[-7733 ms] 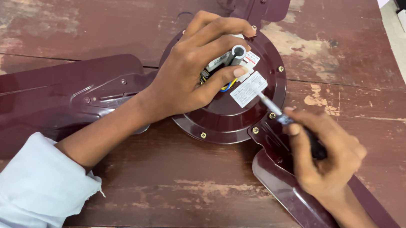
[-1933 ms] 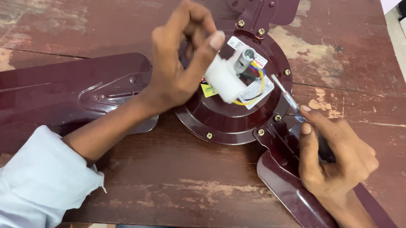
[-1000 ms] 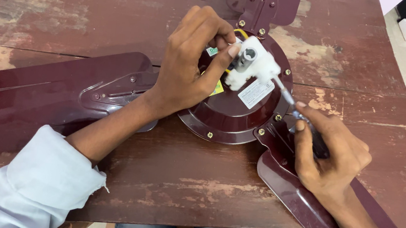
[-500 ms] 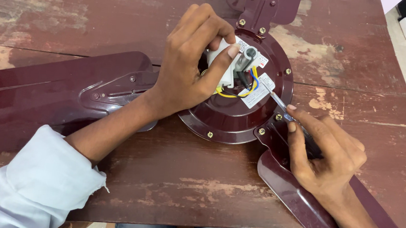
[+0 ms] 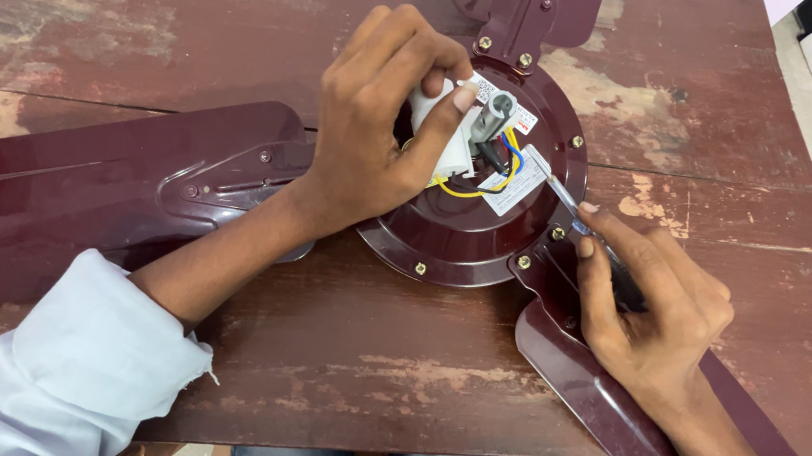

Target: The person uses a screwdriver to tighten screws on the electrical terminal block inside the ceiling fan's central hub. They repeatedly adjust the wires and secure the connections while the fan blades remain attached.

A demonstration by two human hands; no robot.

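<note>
Head camera: left hand [image 5: 377, 124] pinches a white capacitor [image 5: 442, 126] over the maroon fan motor hub [image 5: 471, 235], toward the table's [image 5: 331, 371] far edge. Right hand [image 5: 658, 315] is closed around a screwdriver [image 5: 569, 203], tip at the wiring.

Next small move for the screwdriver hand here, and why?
Probably ease the screwdriver tip toward the wired terminal block. The left hand holds the white part tilted beside it, while the right hand has the tip short of it, near the label.
</note>
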